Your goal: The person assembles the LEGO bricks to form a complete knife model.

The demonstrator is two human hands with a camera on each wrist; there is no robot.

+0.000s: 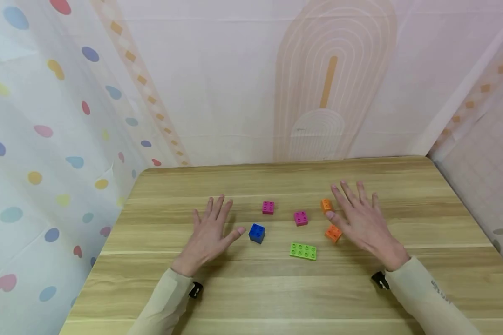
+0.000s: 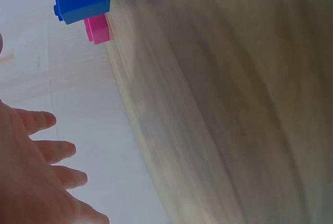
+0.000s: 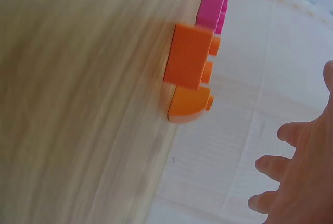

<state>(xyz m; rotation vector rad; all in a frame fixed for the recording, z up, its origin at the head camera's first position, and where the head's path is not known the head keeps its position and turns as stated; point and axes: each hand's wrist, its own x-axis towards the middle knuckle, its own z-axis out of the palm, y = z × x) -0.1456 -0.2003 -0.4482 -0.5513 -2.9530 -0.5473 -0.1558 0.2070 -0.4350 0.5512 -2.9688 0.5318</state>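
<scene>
My left hand [image 1: 206,236] is spread with straight fingers and holds nothing; its thumb points toward a blue toy brick [image 1: 257,233]. Fingers also spread, my right hand [image 1: 362,223] has its thumb close to two orange bricks, a rounded one [image 1: 326,205] and a square one [image 1: 333,233]. Between the hands lie two magenta bricks, one farther back [image 1: 268,208] and one nearer the middle [image 1: 301,218]. A long lime green brick [image 1: 303,251] sits closest to the front. In the right wrist view the square orange brick [image 3: 188,56] stands before the rounded one.
The bricks lie apart on a wood-grain table [image 1: 251,298]. A pale curtain [image 1: 218,93] with an arch print hangs behind its back edge. On the left hangs a spotted curtain [image 1: 33,153]. Each sleeve has a black strap piece [image 1: 196,290] at the wrist.
</scene>
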